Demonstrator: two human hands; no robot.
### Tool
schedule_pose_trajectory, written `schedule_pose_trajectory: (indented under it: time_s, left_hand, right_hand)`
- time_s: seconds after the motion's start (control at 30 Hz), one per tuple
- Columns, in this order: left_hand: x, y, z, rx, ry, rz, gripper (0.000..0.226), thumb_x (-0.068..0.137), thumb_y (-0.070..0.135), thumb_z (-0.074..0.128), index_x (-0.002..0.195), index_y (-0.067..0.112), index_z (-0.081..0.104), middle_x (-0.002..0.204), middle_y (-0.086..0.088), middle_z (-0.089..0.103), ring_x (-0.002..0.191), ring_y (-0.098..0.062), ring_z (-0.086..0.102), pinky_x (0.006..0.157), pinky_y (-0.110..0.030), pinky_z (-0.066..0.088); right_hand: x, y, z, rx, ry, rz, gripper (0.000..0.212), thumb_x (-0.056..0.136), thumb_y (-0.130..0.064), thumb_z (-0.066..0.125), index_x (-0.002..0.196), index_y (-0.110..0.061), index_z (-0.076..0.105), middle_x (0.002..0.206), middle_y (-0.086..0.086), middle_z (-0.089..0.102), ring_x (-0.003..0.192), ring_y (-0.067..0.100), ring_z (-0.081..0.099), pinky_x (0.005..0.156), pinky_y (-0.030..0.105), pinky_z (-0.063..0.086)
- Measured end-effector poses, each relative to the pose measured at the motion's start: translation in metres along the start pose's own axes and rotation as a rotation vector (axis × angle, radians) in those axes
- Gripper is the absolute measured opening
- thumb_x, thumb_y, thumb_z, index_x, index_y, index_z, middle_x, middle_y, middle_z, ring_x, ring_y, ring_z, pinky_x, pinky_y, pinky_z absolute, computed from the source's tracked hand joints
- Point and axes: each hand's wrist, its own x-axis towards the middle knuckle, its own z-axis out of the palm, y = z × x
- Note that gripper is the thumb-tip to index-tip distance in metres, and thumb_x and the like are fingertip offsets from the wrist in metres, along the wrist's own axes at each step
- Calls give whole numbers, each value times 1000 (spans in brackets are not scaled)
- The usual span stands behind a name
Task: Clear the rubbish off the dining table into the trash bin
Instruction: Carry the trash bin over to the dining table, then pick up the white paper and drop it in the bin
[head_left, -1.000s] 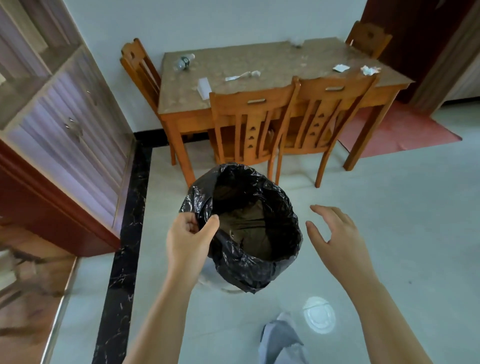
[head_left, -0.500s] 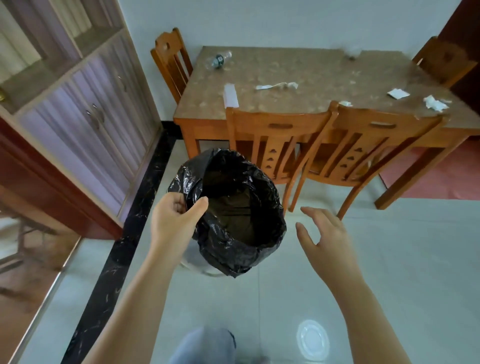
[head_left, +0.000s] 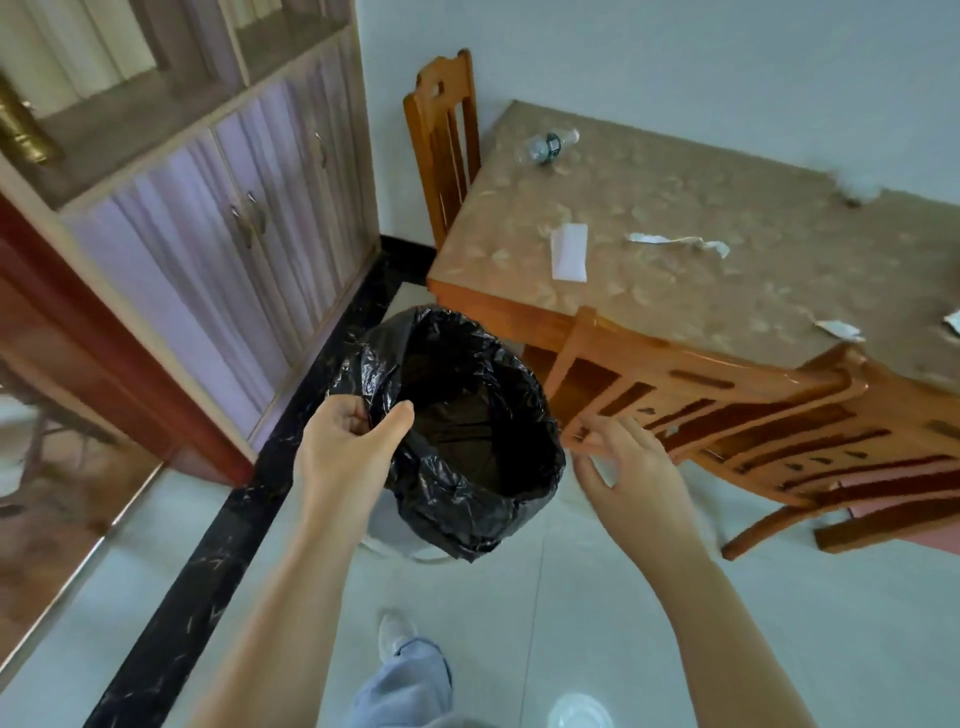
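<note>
- L hand (head_left: 349, 448) pinching rim of black bin liner (head_left: 457, 483); trash bin (head_left: 400, 535) by surface (head_left: 675, 291) corner.
- R hand (head_left: 631, 470) open, empty, beside bin.
- Rubbish on surface: bottle (head_left: 549, 146), white paper (head_left: 569, 252), torn strip (head_left: 678, 242).

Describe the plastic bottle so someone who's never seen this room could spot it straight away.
Find the dining table, then its far corner beside the wooden chair against the wall. The plastic bottle lies there on its side, the only clear item among flat white paper scraps.

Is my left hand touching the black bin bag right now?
Touching. The head view shows the left hand pinching the black bin bag at its near rim, thumb over the edge.
</note>
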Motion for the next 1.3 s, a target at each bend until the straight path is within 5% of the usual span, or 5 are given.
schedule_pose_trajectory:
  time_s: [0.1,0.37,0.8,1.07,1.3]
  left_hand:
    - [54,12,2,37,-12,10,48,57,56,62,72,10,54,58,-1,50,60,-27,52,61,-48,45]
    - [151,34,27,-11,10,158,30,76,26,71,67,16,44,54,6,39,40,2,42,41,-10,32]
    - [338,100,135,95,-38,280,32,76,32,69,67,14,44,57,4,41,46,-4,42,52,-28,37]
    - [407,132,216,118,-149,343,32,77,27,70,75,3,49,60,1,43,47,-2,43,47,-16,35]
    - [439,145,251,187,-269,411,30,74,35,72,74,12,53,61,-4,51,53,-11,47,52,-31,41]
  right_hand:
    - [69,-31,20,-10,13,-56,32,86,-25,54,116,-16,54,110,3,61,100,23,55,80,32,43]
    - [165,-45,65,68,-19,-37,31,85,-22,55,117,-17,54,110,2,60,99,22,56,81,33,45]
    - [392,11,115,112,23,12,31,86,-20,55,117,-14,54,109,10,61,98,27,55,71,28,40]
    - [470,85,111,98,146,261,34,84,-17,57,117,-10,54,117,13,59,106,33,53,77,32,40]
    - [494,132,132,28,122,492,44,83,-26,58,124,-14,46,122,13,51,111,32,48,74,36,42]
